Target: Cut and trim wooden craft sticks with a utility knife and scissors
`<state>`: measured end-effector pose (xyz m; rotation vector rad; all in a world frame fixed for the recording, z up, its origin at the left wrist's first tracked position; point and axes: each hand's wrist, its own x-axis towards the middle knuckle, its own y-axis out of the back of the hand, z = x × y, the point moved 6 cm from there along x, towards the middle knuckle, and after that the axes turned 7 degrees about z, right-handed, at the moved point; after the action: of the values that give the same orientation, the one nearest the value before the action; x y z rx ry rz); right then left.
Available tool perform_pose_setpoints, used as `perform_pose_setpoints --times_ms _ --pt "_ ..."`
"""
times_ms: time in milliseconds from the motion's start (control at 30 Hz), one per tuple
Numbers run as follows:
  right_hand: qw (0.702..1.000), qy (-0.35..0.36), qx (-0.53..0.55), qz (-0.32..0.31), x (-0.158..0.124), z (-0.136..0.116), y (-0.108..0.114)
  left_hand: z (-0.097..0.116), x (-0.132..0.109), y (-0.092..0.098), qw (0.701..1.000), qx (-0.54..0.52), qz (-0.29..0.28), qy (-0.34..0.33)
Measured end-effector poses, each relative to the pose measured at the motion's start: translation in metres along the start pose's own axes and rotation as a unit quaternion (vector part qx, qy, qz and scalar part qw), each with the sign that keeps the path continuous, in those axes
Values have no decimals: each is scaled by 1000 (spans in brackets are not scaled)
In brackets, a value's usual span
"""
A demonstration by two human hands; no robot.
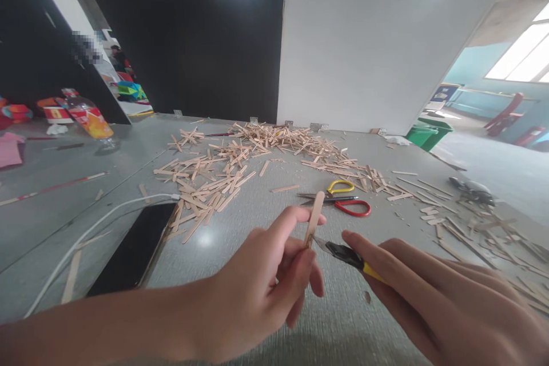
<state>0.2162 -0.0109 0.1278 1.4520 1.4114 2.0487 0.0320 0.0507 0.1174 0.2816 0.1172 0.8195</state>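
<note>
Between the thumb and fingers of my left hand (274, 274) a wooden craft stick (316, 214) is pinched, its rounded end pointing up and away. My right hand (446, 297) grips a yellow and black utility knife (347, 254), the index finger laid along its top. The knife's blade touches the stick's edge low down, close to my left thumb. Just beyond both hands lie scissors (352, 209) with one yellow and one red handle loop. A small wood chip (368, 297) rests on the table below the knife.
A large heap of craft sticks (283, 140) spreads across the table's back and left. A black phone (135, 249) with a white cable (98, 220) lies at left. Cut strips (467, 240) are scattered at right. Behind stand a drink bottle (90, 117) and black and white panels (364, 51).
</note>
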Motion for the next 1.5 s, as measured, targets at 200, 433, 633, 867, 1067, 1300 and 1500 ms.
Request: perform_pose_setpoints --times_ms 200,433,633,867,1067,1300,1500 --pt "997 38 -65 -11 0 -7 3 -12 2 -4 1000 12 -5 7" --pt "972 101 -209 -42 -1 -17 -36 -77 23 -18 995 84 43 -40" --pt "980 86 -145 -104 0 -7 -65 -112 31 -22 994 94 41 -24" --pt "970 81 -196 -122 -1 -23 -64 -112 30 -24 993 107 39 -23" --pt "977 -17 -141 -161 -5 -27 -84 -105 33 -20 993 94 66 -26" --pt "963 -195 125 -138 -1 -13 -103 -109 35 -13 992 59 103 -39" --pt "917 -294 238 -124 -7 -8 -124 -115 37 -13 993 34 101 -49"
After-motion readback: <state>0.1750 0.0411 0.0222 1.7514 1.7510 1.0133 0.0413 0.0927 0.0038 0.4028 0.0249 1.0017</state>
